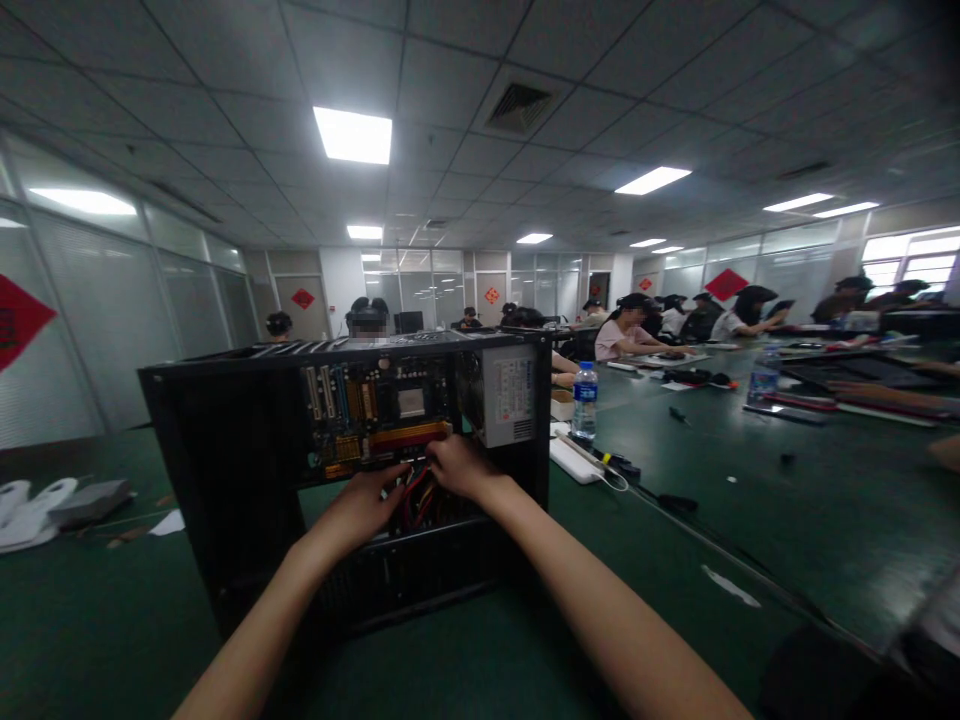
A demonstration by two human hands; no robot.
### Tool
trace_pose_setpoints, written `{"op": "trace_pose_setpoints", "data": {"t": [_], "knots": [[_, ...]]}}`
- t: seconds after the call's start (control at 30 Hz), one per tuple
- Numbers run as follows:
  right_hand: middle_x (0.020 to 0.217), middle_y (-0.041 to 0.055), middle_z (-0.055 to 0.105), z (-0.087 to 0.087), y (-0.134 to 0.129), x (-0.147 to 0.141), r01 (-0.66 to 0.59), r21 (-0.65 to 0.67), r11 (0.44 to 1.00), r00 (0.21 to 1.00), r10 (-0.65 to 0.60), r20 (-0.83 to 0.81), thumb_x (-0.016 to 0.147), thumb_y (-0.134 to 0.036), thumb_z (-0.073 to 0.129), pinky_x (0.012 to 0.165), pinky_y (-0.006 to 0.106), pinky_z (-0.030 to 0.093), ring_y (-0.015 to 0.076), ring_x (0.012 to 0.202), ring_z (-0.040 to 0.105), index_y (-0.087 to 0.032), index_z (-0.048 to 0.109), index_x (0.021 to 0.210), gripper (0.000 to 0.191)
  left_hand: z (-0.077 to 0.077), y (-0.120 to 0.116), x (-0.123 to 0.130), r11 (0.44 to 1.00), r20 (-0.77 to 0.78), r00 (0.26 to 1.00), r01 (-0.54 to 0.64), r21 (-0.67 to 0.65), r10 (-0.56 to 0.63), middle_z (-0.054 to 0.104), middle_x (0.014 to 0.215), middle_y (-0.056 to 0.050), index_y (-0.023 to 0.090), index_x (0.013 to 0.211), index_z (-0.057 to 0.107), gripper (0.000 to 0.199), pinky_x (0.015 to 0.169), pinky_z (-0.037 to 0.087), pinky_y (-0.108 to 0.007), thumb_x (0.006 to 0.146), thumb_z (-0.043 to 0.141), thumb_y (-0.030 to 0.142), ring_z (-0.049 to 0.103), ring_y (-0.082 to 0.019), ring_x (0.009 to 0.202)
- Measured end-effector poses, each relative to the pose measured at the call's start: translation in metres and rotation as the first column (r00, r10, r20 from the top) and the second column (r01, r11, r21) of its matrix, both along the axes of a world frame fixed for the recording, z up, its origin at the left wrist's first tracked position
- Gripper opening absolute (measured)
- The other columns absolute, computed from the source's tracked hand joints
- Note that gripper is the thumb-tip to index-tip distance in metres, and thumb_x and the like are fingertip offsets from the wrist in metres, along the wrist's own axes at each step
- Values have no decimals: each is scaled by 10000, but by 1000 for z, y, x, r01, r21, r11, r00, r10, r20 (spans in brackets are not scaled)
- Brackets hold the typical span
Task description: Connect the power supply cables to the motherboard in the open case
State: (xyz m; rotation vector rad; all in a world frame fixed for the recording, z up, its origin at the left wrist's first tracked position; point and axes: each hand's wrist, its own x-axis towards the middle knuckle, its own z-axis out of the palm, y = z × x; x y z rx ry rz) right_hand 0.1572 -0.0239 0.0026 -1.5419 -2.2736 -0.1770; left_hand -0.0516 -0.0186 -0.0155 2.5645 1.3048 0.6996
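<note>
An open black computer case (217,375) stands on the green table in front of me. Inside it are a motherboard (358,378) with card slots and a processor, and a grey power supply (507,398) at upper right. Red, yellow and black power cables (426,505) hang below the board. My left hand (367,503) reaches in at the board's lower edge, thumb and fingers closed on the cables. My right hand (461,466) is closed on cables just beside it, under the power supply. The fingertips of both hands are partly hidden in the dim case.
Right of the case are a water bottle (585,402), a white power strip (576,460) and a long cable across the table (810,500). A grey box (91,503) and white objects lie at left. Several people sit farther back, one in a pink shirt (619,336).
</note>
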Motion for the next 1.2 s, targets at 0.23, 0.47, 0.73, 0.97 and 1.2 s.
{"op": "trace_pose_setpoints", "data": {"t": [0.23,0.47,0.73,0.97,1.2], "knots": [[1041,148,772,9,-9,0,17,-21,1000,1000,-17,5,982,-193,493,794,277,526,256,998,743,-157,775,1066,296,0,0,-1,1000,-2,1000,-15,9,15,605,1466,-61,259,1406,643,494,1212,391,-463,974,468,423,542,-276,1405],[1058,150,770,4,-4,0,8,-16,1000,1000,-8,10,986,-201,486,776,273,522,252,991,745,-161,767,1079,298,-5,3,-4,1000,21,1000,-7,-11,8,621,1458,-66,265,1420,622,493,1196,409,-449,975,477,420,570,-267,1380],[1051,131,778,2,-2,-1,7,2,1000,1000,-7,14,971,-205,519,766,262,513,245,992,747,-165,768,1059,267,-4,2,-4,1000,26,1000,-15,-10,15,636,1442,-68,273,1403,634,469,1176,433,-440,988,470,419,591,-273,1358],[1040,145,774,-10,9,-4,4,13,1000,1000,-4,22,973,-184,500,755,273,498,248,982,746,-151,756,1061,272,-3,-7,-4,1000,40,999,8,-15,-7,639,1442,-59,290,1394,645,444,1158,449,-429,988,490,382,586,-284,1362],[1091,145,769,-17,15,-2,3,8,1000,1000,-3,23,979,-185,481,802,289,486,269,1060,728,-159,758,1099,303,-4,-7,-3,999,8,999,-36,-38,36,634,1441,-122,173,1442,610,510,1176,418,-422,974,508,346,570,-300,1376]]}}
